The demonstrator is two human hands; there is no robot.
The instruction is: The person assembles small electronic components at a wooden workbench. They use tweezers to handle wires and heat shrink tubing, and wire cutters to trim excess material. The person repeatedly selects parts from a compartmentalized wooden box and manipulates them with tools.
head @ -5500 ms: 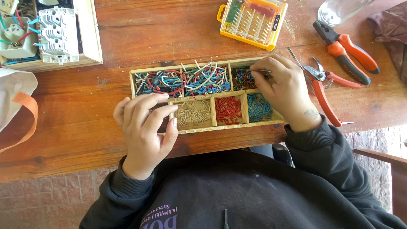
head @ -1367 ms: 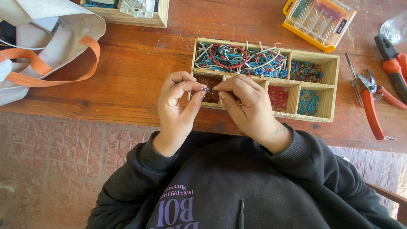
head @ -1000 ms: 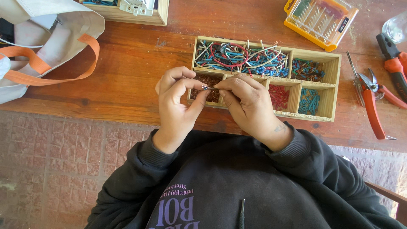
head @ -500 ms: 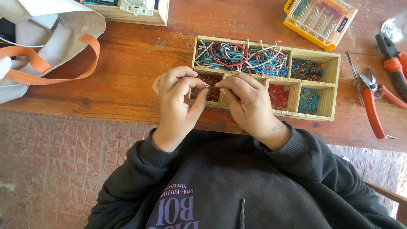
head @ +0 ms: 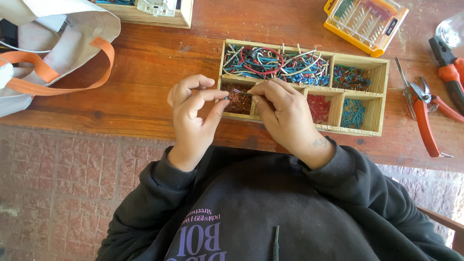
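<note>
The left hand and the right hand meet just above the near edge of the wooden surface, each with thumb and forefinger pinched together on one end of a short thin wire; the wire spans the small gap between the fingertips and hangs over the front-left compartment of the wooden sorting tray, the one filled with bare copper strands. The long rear compartment holds a tangle of red, blue and white wire offcuts; to the right sit short red sleeves and blue sleeves in their own cells. Red-handled pliers lie on the surface right of the tray, well apart from both hands; a yellow-edged bit case sits beyond the tray, and a pale cloth bag with orange straps rests at the far left.

As I judge it, the main risk is the wire slipping from so fine a pinch (only the very tips of the fingers bear on it); if either hand relaxes, the piece would likely drop into the copper strands below, where it would be hard to pick out again; a pull that is too firm could bend or snap it; and the right wrist, resting close against the tray's front wall, could nudge the tray toward the edge of the surface.
</note>
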